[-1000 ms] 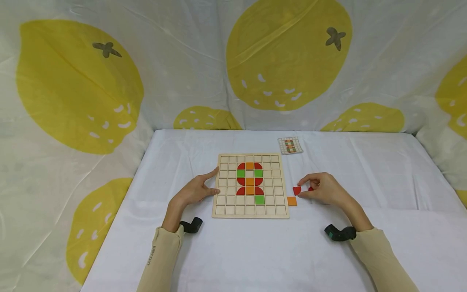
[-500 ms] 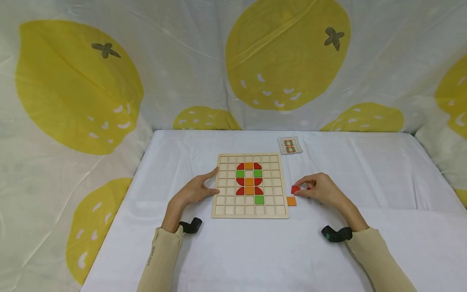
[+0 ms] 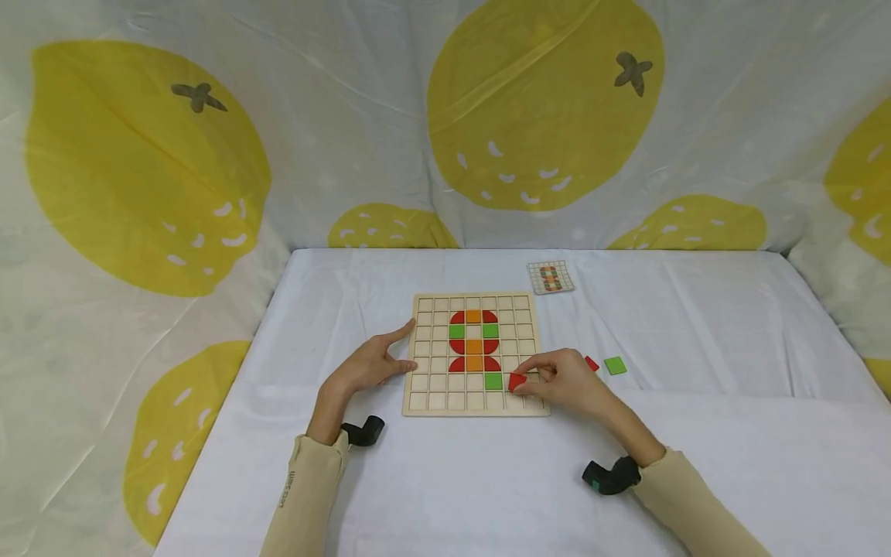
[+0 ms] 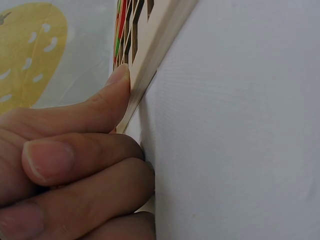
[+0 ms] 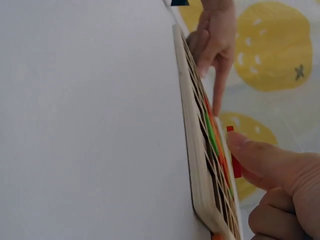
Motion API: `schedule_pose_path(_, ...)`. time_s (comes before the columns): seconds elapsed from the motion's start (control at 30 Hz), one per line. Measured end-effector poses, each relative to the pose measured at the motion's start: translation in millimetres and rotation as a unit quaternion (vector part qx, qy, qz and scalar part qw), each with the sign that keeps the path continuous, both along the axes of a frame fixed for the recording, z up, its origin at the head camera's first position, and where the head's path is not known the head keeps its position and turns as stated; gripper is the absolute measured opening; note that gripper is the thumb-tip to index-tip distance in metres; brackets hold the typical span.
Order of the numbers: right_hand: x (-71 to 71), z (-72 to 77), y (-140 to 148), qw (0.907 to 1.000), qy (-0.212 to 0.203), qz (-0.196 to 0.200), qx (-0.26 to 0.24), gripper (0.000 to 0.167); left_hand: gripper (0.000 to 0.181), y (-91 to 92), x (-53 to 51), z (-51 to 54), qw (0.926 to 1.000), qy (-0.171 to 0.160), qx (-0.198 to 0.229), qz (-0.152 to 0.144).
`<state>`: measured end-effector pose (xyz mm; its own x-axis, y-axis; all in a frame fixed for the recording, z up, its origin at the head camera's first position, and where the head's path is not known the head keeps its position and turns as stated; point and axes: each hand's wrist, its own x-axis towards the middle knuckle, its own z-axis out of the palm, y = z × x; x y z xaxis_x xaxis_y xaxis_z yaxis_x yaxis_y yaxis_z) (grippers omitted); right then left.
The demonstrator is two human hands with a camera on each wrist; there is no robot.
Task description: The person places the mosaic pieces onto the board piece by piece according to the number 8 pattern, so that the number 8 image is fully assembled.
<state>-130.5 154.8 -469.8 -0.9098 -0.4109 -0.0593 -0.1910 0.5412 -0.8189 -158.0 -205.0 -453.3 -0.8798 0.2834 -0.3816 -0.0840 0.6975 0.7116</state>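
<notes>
My left hand [image 3: 372, 362] touches the left edge of the wooden grid board [image 3: 426, 393] with thumb and index finger spread apart. The left wrist view shows the thumb [image 4: 107, 97] against the board's rim and the other fingers curled on the cloth. Over the board's lower right part, my right hand [image 3: 571, 381] pinches a red tile [image 3: 517, 382] between thumb and fingers. It is held just right of a green square tile [image 3: 493, 381] lying in the grid, and in the right wrist view the red tile [image 5: 236, 167] is above the board surface.
Red rounded tiles, orange squares and green squares fill several middle cells. A small pattern card [image 3: 551, 277] lies behind the board's right corner. Right of the board are a red tile [image 3: 592, 363] and a green square [image 3: 616, 365]. An orange tile [image 5: 217, 236] is by the board's edge.
My right hand has moved left with the red tile, from beside the board to over it. A green square has come into view behind that hand. The left hand stays at the board's edge.
</notes>
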Motion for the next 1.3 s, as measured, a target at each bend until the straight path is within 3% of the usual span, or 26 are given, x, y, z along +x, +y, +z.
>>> schedule_pose_path(0.23, 12.6, -7.0, -20.8, 0.9997, -0.012, 0.023, -0.004, 0.021, 0.084, -0.5, -1.1, -1.9, 1.0, -0.003, -0.001, 0.001)
schedule_pose_path(0.63, 14.8, -6.8, -22.1, 0.9983, -0.006, 0.057, -0.007, 0.019, 0.085, -1.0, -0.9, -1.8, 1.0, -0.003, -0.001, -0.001)
schedule_pose_path(1.3, 17.4, -14.2, -26.2, 0.9982, -0.012, 0.038, -0.044, 0.02, 0.085, -0.1, -1.1, -2.5, 1.0, -0.003, 0.003, 0.005)
